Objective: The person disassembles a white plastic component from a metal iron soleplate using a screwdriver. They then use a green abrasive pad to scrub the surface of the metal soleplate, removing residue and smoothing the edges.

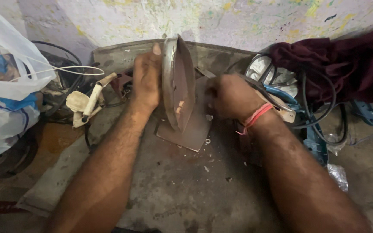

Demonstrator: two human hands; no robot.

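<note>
Hands worked at a metal iron base [178,82] standing on edge upon a flat plate [193,129] on the surface [173,190]. The left hand [146,80] clasped its rim; the right hand [229,97] was fisted beside it, on what I cannot tell.

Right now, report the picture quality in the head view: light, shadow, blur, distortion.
Head view: dim, even indoor light with no hard glare. The left hand and right hand holding the upright metal iron plate look fairly sharp. Soft shadow lies under the plate on the grey work surface. The wide lens bows the edges, where the white plastic bag looks slightly stretched and bright.
</note>
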